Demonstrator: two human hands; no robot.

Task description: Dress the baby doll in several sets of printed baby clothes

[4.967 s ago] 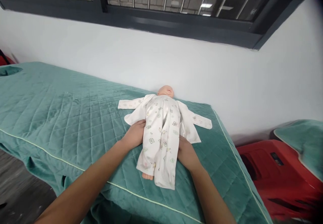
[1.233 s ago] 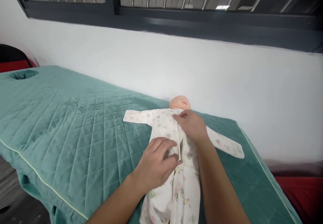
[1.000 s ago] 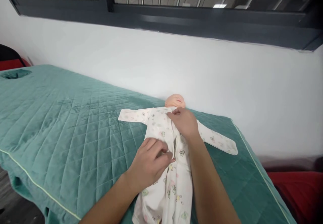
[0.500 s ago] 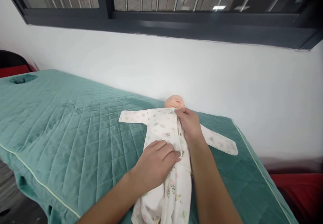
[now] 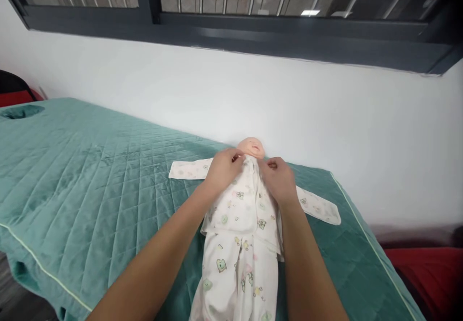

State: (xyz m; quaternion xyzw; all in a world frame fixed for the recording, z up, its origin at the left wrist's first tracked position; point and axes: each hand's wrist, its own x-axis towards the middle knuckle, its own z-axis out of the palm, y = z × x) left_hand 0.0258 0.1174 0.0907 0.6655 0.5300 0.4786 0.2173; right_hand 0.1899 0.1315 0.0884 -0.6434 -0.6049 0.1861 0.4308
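Note:
A baby doll (image 5: 251, 146) lies on its back, its head toward the wall, dressed in a white printed top (image 5: 237, 210) and matching trousers (image 5: 231, 273). Both sleeves stretch out sideways, longer than any visible arm. At the neckline, my left hand (image 5: 224, 167) pinches the top's collar on the left side. My right hand (image 5: 278, 179) has its fingers closed on the collar's right side, just below the doll's chin. The top's front edges meet down the middle of the chest. Fingertips partly hide the collar cloth.
A green quilted cover (image 5: 108, 181) spreads over the bed, with a face hole (image 5: 22, 112) at the far left. Behind it rises a white wall (image 5: 325, 118) below a dark window frame (image 5: 289, 36). Red chairs (image 5: 430, 273) stand at the right and far left.
My left hand has moved up from the doll's belly to the collar. My right hand stays near the neckline, slightly lower and further right. The top's front now lies flatter.

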